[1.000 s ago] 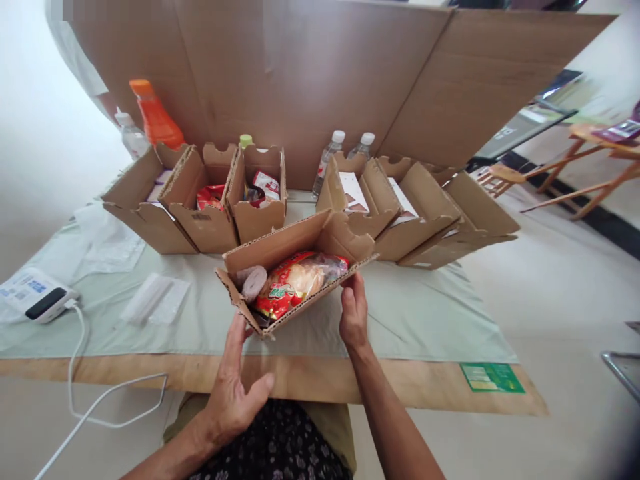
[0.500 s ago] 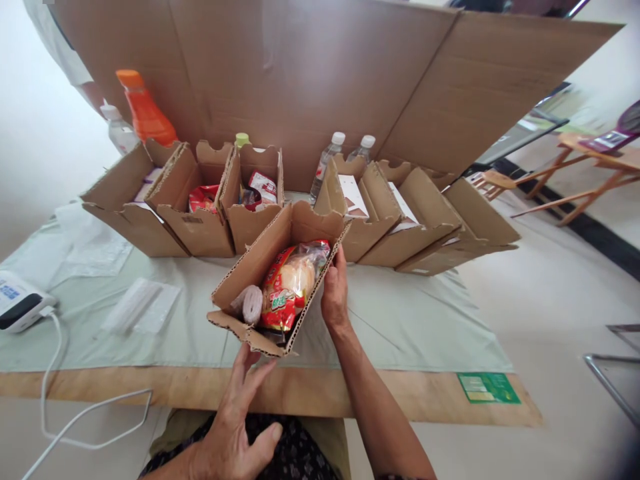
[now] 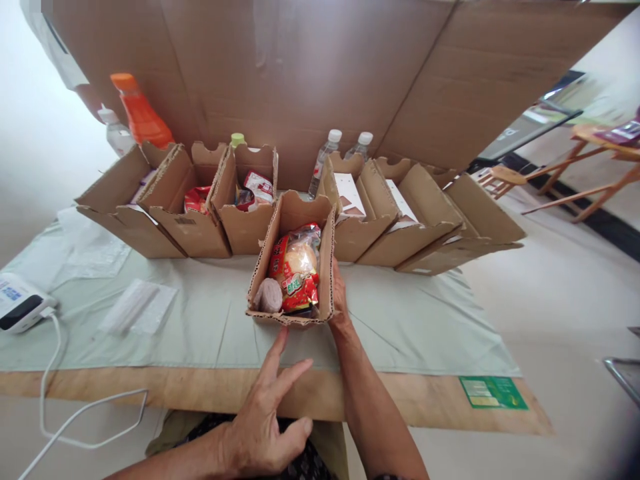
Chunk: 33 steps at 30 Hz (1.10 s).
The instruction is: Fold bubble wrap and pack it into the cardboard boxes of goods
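We've got the small open cardboard box (image 3: 327,267) front & ctr, near the middle of the cloth-covered tabletop (image 3: 400,313), approx. lengthwise to us; can't tell if its base rests on the cloth. Inside: red-and-clear food bag (image 3: 297,267) w/ a rolled pinkish item (image 3: 271,295) beside it, front L corner. Our L hand (image 3: 263,413) is loose, fingers spread, thumb out, index tip at the box's front lower edge, looks like light contact. Our R hand (image 3: 340,300) is against the box's R side; its fingers are mostly hidden behind the wall, so we can't tell if they grip or just press. Behind, a L row of three boxes (image 3: 195,233), middle one w/ a red packet (image 3: 197,199), & a R row of boxes (image 3: 365,243) leaning R. Orange bottle (image 3: 145,120) back L, white-capped bottles (image 3: 325,160) back ctr-R, all before a big cardboard panel (image 3: 310,80). L side of tabletop: clear plastic bag (image 3: 140,307), white device (image 3: 23,303) w/ white cable (image 3: 44,373). Green card (image 3: 493,392) on the R front edge.
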Available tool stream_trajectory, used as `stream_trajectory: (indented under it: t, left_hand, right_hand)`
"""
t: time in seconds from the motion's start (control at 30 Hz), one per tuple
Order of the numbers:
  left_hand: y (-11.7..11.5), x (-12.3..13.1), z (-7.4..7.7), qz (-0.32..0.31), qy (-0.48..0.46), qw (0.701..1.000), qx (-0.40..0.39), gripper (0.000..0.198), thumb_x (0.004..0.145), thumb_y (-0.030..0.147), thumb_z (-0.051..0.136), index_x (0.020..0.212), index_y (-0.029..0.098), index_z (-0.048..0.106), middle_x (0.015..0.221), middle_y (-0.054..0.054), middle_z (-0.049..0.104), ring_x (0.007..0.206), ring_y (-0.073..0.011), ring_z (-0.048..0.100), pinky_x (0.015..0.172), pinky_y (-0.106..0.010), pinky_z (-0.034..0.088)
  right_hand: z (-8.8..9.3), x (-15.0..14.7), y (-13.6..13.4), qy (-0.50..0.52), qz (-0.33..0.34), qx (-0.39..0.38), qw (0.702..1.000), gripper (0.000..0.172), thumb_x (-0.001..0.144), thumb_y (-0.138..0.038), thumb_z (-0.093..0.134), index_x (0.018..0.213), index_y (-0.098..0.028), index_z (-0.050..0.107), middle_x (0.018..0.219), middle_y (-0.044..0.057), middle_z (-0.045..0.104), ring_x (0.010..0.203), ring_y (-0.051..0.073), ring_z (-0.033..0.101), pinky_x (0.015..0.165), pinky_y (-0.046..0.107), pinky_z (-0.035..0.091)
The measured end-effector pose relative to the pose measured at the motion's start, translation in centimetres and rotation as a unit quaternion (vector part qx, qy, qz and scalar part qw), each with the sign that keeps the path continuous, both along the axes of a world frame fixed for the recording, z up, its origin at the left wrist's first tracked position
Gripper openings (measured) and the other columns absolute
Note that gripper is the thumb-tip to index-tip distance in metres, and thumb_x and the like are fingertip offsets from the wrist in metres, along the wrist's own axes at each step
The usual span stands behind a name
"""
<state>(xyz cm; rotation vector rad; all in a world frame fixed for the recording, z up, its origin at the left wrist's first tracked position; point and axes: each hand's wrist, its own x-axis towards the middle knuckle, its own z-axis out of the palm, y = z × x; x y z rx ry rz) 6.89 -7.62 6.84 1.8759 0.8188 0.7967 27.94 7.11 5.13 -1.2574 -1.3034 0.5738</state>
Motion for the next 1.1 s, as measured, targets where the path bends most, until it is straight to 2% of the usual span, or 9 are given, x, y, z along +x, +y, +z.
stream_trajectory:
  t: [0.13, 0.23, 0.33, 0.43, 0.53, 0.67, 0.83, 0.97, 1.1]
  left_hand:
    - [2.8, 2.1, 0.0, 0.028, -0.012, 0.999, -0.019, 0.08, 0.08, 0.013, 0.068, 0.155, 0.032, 0.047, 0.178, -0.008, 0.001, 0.161, -0.0424, 0.016, 0.124, -0.068, 0.027]
    - [6.6, 4.3, -0.3, 0.049, -0.028, 0.998, -0.022, 0.071, 0.082, 0.02, 0.071, 0.15, 0.028, 0.055, 0.177, -0.012, 0.01, 0.159, -0.0421, 0.024, 0.124, -0.066, 0.029]
    - [11.3, 6.7, -0.5, 0.065, -0.033, 0.997, -0.026, 0.065, 0.081, 0.027, 0.074, 0.144, 0.021, 0.06, 0.175, -0.018, 0.015, 0.158, -0.0431, 0.028, 0.124, -0.065, 0.03]
    - [15.5, 9.0, -0.5, 0.08, -0.03, 0.995, -0.042, 0.063, 0.079, 0.028, 0.075, 0.139, 0.019, 0.062, 0.174, -0.02, 0.017, 0.155, -0.0429, 0.033, 0.122, -0.063, 0.036]
    - [17.8, 10.2, -0.5, 0.089, -0.03, 0.994, -0.051, 0.06, 0.078, 0.027, 0.074, 0.137, 0.02, 0.063, 0.173, -0.019, 0.02, 0.152, -0.041, 0.04, 0.118, -0.06, 0.042]
    - [16.7, 8.5, -0.8, 0.079, -0.016, 0.995, -0.05, 0.061, 0.079, 0.028, 0.074, 0.138, 0.018, 0.064, 0.172, -0.02, 0.024, 0.151, -0.039, 0.042, 0.12, -0.057, 0.041]
    - [12.0, 0.9, -1.9, 0.103, 0.036, 0.993, -0.036, 0.049, 0.083, 0.026, 0.07, 0.131, 0.02, 0.069, 0.162, -0.019, 0.045, 0.149, -0.0365, 0.046, 0.122, -0.059, 0.039]
    - [8.9, -4.7, -3.1, 0.173, 0.033, 0.984, 0.005, 0.036, 0.086, 0.021, 0.063, 0.121, 0.022, 0.073, 0.145, -0.016, 0.063, 0.138, -0.0322, 0.058, 0.116, -0.056, 0.047]
    - [7.6, -6.3, -4.0, 0.197, 0.007, 0.98, 0.034, 0.033, 0.084, 0.016, 0.061, 0.114, 0.021, 0.074, 0.136, -0.015, 0.069, 0.128, -0.0303, 0.065, 0.108, -0.054, 0.055]
  right_hand:
    - [-0.7, 0.4, 0.4, 0.084, -0.097, -0.006, 0.992, 0.062, 0.099, -0.067, 0.04, 0.126, -0.021, 0.071, 0.142, 0.012, 0.066, 0.135, 0.027, 0.058, 0.117, 0.048, 0.041]
    - [-1.7, 0.4, 0.9, 0.151, -0.167, -0.042, 0.973, 0.068, 0.095, -0.072, 0.039, 0.12, -0.017, 0.071, 0.131, 0.015, 0.071, 0.117, 0.026, 0.067, 0.101, 0.045, 0.052]
    - [-2.6, 0.5, 1.2, 0.167, -0.183, -0.057, 0.967, 0.07, 0.093, -0.074, 0.039, 0.119, -0.016, 0.069, 0.127, 0.017, 0.072, 0.109, 0.026, 0.07, 0.087, 0.041, 0.055]
    - [-2.9, 0.7, 1.3, 0.167, -0.192, -0.06, 0.965, 0.066, 0.093, -0.072, 0.041, 0.116, -0.018, 0.069, 0.129, 0.016, 0.071, 0.108, 0.025, 0.07, 0.086, 0.039, 0.054]
    - [-2.9, 0.9, 1.2, 0.164, -0.194, -0.064, 0.965, 0.061, 0.094, -0.067, 0.041, 0.117, -0.018, 0.068, 0.131, 0.016, 0.07, 0.107, 0.025, 0.07, 0.084, 0.039, 0.054]
    - [-2.5, 0.8, 1.1, 0.149, -0.184, -0.06, 0.97, 0.051, 0.091, -0.06, 0.05, 0.113, -0.018, 0.069, 0.124, 0.014, 0.073, 0.108, 0.025, 0.07, 0.093, 0.043, 0.053]
    - [-0.7, -1.0, 0.1, 0.076, -0.135, -0.029, 0.987, 0.035, 0.091, -0.046, 0.058, 0.11, -0.02, 0.07, 0.104, 0.01, 0.078, 0.099, 0.023, 0.071, 0.094, 0.042, 0.054]
    - [3.9, -4.4, 0.8, -0.032, -0.016, -0.007, 0.999, 0.039, 0.097, -0.038, 0.053, 0.13, -0.021, 0.064, 0.096, 0.005, 0.077, 0.084, 0.018, 0.071, 0.081, 0.033, 0.057]
    - [9.7, -8.1, 5.1, -0.218, 0.036, -0.029, 0.975, 0.06, 0.094, -0.029, 0.053, 0.154, -0.024, 0.047, 0.088, 0.001, 0.076, 0.075, 0.019, 0.068, 0.081, 0.033, 0.053]
